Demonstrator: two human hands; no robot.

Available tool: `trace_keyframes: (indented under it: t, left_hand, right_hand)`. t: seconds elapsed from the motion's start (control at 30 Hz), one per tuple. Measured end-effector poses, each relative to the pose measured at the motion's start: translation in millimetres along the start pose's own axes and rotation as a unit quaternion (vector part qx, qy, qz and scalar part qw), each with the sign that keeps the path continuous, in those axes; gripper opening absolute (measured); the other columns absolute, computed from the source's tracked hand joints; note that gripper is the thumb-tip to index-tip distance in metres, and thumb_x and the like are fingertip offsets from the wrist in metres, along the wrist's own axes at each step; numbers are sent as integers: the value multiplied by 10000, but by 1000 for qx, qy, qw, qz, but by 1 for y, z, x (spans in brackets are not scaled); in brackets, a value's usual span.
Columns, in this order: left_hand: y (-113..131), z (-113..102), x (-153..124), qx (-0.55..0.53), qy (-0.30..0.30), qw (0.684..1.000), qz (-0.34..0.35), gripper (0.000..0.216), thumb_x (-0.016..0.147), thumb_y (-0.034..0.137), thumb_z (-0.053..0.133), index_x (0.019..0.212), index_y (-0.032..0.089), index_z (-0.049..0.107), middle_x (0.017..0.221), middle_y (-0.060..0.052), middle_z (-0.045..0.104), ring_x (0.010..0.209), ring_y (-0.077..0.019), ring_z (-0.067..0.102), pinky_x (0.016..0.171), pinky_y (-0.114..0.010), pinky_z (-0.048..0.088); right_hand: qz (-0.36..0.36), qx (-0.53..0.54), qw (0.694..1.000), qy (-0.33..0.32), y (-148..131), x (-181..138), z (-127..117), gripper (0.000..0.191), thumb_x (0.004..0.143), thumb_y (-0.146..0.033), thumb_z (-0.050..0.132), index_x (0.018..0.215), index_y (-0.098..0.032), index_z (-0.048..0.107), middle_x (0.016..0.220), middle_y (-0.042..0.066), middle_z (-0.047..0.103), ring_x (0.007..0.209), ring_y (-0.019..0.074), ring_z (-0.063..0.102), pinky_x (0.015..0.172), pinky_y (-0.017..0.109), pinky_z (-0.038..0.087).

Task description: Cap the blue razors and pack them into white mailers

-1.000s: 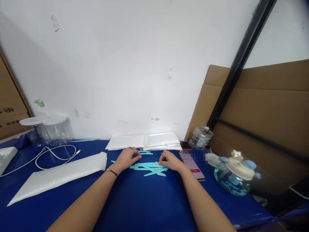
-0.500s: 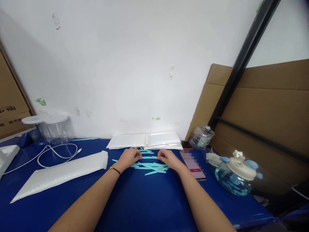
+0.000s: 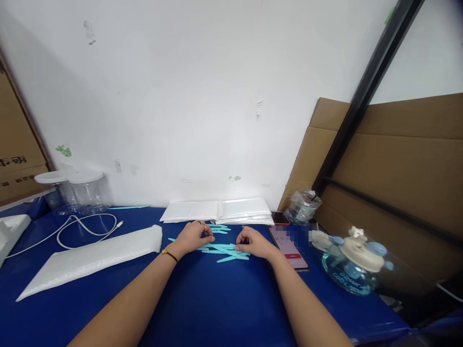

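Note:
Slim, flat turquoise sticks [image 3: 226,251] lie crosswise in a loose pile on the blue table, between and just below my hands. Behind them, a smaller row of the same sticks [image 3: 220,228] lies roughly parallel by the white packets. My left hand [image 3: 193,237] hovers at the left side of the pile, thumb and forefinger apart with nothing seen between them. At the pile's right side is my right hand [image 3: 253,242], fingers bent and thumb apart, its thumb tip close to the upper sticks. Whether it touches one is unclear.
White flat packets [image 3: 191,210] lie against the wall. To the left are a long white padded packet [image 3: 94,262], a white cable [image 3: 74,219] and clear lidded jars [image 3: 88,193]. On the right stand a phone [image 3: 291,253], a wrapped cup [image 3: 304,207] and a water bottle [image 3: 352,267].
The stick held between both hands has been let go into the row behind. My right hand has moved slightly down toward the pile, and my left fingers have parted.

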State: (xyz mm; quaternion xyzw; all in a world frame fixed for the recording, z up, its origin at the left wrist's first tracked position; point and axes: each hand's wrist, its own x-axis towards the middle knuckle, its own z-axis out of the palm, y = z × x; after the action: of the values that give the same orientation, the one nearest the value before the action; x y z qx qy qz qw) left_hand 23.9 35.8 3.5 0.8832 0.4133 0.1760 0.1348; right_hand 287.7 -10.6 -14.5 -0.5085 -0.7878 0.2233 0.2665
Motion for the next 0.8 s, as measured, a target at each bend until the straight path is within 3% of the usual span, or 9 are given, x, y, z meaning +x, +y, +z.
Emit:
trace_keyframes:
  t: [0.17,0.33,0.53,0.67,0.8]
  left_hand:
    - [5,6,2,6,-28,999,20,219,786,422,538,755,243,661,769,15,649,823,-157,560,700,-226,375]
    - [2,2,5,60,28,998,15,204,814,360,523,729,224,650,835,-4,650,884,-181,541,755,-274,353]
    - [-18,-4,3,104,74,991,-51,182,814,357,517,820,234,651,857,-20,637,883,-210,533,737,-310,361]
    - [-12,-3,1,73,87,993,-35,189,802,376,527,869,247,648,859,-17,637,880,-203,539,750,-300,375]
    - [7,1,-1,34,58,997,28,241,839,418,475,860,261,656,899,-1,654,903,-189,542,795,-292,371]
  right_hand:
    - [2,-3,1000,17,-8,5,8,125,725,-311,645,729,-185,644,809,14,542,712,135,504,616,228,401]
    - [4,-4,998,59,7,8,2,117,749,-297,620,735,-181,626,789,11,524,694,131,500,619,235,400]
    - [55,-23,991,123,27,1,-15,124,729,-291,625,727,-167,623,796,22,551,719,148,520,666,259,413]
    - [63,4,997,41,24,-10,-26,160,692,-316,662,765,-174,645,808,23,579,706,154,534,623,251,415]
    - [54,0,998,-19,17,-12,-23,166,643,-318,707,705,-172,658,811,23,571,705,152,541,606,243,403]
